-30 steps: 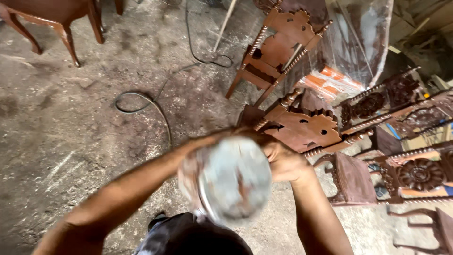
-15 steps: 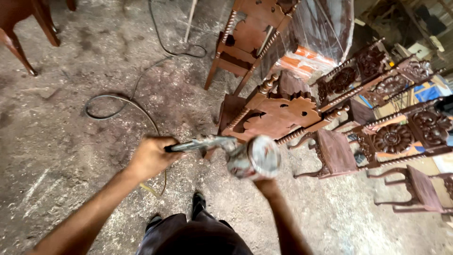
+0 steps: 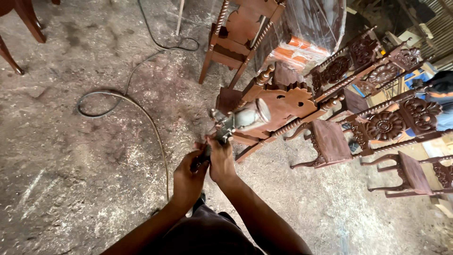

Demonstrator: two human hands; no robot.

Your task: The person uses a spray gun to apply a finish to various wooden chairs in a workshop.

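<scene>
I hold a metal spray gun [image 3: 225,126] with a round silver cup [image 3: 250,116] out in front of me. My right hand [image 3: 222,161] is closed around the gun's grip just below the body. Beside it, my left hand [image 3: 188,178] is closed on the lower end of the handle, where the dark hose [image 3: 141,112] joins. The gun points toward a brown carved wooden chair [image 3: 283,105] with twisted spindles, which stands directly beyond the cup.
Several carved brown chairs [image 3: 384,125] crowd the right side. Another chair [image 3: 240,35] stands further back, next to a plastic-wrapped item [image 3: 314,23]. The hose loops over the dusty concrete floor [image 3: 71,156] on the left. Chair legs [image 3: 19,33] show at the top left.
The spray gun has dropped from close in front of the camera to arm's length near the chair. My hands have come together on its handle, and the view has shifted.
</scene>
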